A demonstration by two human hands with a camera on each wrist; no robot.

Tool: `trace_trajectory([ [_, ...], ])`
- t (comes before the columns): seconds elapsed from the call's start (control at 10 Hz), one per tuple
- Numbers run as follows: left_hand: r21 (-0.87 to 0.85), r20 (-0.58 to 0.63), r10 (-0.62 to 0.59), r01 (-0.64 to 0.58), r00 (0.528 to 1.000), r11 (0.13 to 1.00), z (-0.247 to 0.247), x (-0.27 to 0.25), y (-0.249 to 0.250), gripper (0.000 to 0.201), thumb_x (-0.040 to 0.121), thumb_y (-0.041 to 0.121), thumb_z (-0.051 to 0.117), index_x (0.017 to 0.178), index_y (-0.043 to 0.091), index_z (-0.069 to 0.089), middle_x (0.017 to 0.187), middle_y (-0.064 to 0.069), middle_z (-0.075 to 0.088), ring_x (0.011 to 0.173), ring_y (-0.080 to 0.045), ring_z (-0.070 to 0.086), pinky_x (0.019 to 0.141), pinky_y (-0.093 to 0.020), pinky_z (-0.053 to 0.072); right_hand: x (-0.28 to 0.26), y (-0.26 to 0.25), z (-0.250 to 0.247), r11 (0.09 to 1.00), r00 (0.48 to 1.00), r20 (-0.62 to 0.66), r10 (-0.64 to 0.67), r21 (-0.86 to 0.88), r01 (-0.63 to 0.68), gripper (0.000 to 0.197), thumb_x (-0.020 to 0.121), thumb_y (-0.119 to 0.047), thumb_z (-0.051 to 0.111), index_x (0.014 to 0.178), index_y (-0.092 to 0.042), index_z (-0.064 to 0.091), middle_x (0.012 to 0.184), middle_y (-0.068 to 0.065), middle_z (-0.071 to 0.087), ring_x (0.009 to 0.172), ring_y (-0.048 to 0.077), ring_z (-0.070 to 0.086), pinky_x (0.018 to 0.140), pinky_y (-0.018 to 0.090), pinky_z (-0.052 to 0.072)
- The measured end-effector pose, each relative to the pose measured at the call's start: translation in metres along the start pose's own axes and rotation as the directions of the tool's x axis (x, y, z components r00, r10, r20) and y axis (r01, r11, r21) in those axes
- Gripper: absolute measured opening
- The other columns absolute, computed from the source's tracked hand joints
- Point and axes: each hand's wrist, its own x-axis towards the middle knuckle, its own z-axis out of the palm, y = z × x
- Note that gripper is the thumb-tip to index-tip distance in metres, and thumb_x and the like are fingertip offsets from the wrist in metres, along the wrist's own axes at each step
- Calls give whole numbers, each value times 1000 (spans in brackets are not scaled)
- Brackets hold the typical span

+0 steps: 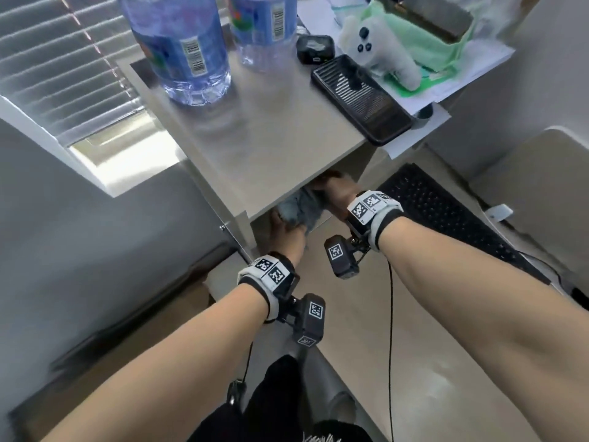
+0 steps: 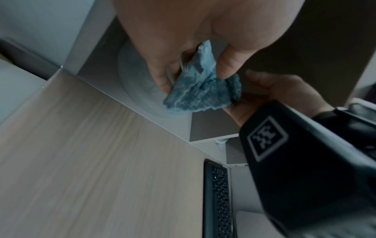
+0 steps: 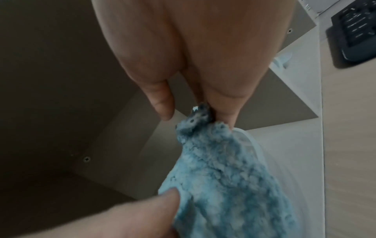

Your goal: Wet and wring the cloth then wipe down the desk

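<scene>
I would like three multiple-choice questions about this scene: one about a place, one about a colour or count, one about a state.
1. Where is the cloth?
A. on the shelf top
B. under the shelf, over a bowl
C. on the keyboard

2. How many water bottles stand on the shelf?
A. one
B. two
C. four

3. How is the cloth held?
A. by both hands
B. by one hand only
C. it lies loose

Answers: 1 B, the wrist views show it above the bowl's rim; 2 B, a second bottle stands behind; 3 A, left hand and right hand each grip an end.

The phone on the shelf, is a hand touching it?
No, the phone lies alone on the shelf, while both hands hold the cloth underneath.
</scene>
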Motion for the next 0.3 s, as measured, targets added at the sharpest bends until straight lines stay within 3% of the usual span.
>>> trace_trajectory([
  [0.1, -30, -40, -51, 50, 998, 998, 2, 12, -7, 82, 79, 33, 59, 152, 23, 21, 146, -7, 44, 128, -30, 48, 108, -41, 37, 1, 3, -2, 997, 1000, 18, 13, 79, -14, 35, 65, -9, 74, 100, -11, 69, 108, 22, 71, 103, 39, 68, 93, 53, 53],
  [0.2, -67, -104, -59, 52, 993, 996, 2, 6, -2, 72, 89, 20, 58, 151, 25, 21, 148, -8, 40, 131, -30, 44, 106, -36, 33, -8, 3, -9, 988, 998, 18, 65, 142, -67, 60, 83, 4, 65, 139, -3, 44, 118, 29, 65, 96, 32, 66, 97, 48, 52],
  [0.3, 5, -151, 4, -3, 988, 1000, 2, 1, 3, 53, 96, 11, 52, 145, 15, 34, 144, -8, 44, 128, -24, 46, 95, -25, 30, -7, 8, -19, 981, 998, 11, 65, 183, -66, 48, 93, 9, 47, 139, 1, 38, 106, 23, 66, 87, 33, 63, 94, 50, 50],
])
